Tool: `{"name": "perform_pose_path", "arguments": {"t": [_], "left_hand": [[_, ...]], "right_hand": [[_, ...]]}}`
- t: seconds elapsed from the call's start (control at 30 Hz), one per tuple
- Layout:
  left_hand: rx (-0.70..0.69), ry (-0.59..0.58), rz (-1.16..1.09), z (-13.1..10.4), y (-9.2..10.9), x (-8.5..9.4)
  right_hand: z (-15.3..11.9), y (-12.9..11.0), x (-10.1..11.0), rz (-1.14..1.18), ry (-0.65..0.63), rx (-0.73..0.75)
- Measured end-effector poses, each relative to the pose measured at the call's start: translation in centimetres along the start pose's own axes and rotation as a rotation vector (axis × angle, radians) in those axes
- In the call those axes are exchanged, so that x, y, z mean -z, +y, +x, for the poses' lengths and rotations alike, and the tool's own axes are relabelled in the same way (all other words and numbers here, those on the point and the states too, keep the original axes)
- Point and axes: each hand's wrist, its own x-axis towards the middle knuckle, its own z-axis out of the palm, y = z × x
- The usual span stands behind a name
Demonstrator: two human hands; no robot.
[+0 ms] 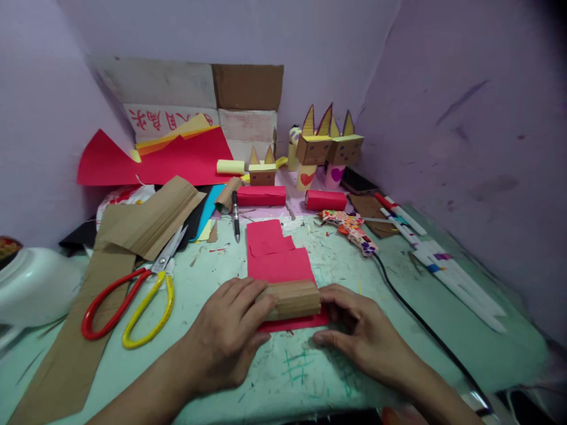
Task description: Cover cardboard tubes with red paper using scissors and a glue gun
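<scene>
Left hand (225, 327) gripping cardboard tube (297, 298) atop red paper (286, 265). Right hand (365, 333) at tube's right end, thumb, fingers parted.

Item 1: cardboard sheet (248, 88), at the wall. A line of large red East Asian characters (155, 120) is borne across its pale face; these appear to be printed upside down and cannot be securely read. At the line's right end a small round red emblem (208, 120) is seen, its detail too blurred to be made out.
Item 2: plastic bag (128, 195), white, crumpled. Red print is carried, partly covered and illegible.
Item 3: yellow tube (301, 184). A red heart (306, 179) is shown on its front.
Item 4: pink tube (330, 179). A purple heart (337, 173) is shown.
Item 5: tabletop (248, 407). A green grid (296, 365), hash-like, is drawn.
</scene>
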Motion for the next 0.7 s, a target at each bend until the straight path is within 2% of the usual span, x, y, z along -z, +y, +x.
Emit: {"name": "perform_pose_path", "arguments": {"t": [0.2, 0.4, 0.7], "left_hand": [[-0.013, 0.011, -0.001, -0.27, -0.25, -0.27], [-0.004, -0.016, -0.002, -0.37, -0.42, -0.39], [-0.003, -0.045, -0.021, -0.08, -0.40, -0.13]], "right_hand": [[-0.37, -0.02, 0.13, -0.197, -0.038, 0.104], [-0.11, 0.41, -0.31, -0.233, 0.015, 0.215], [0.07, 0.45, -0.57, -0.291, 0.064, 0.276]]}}
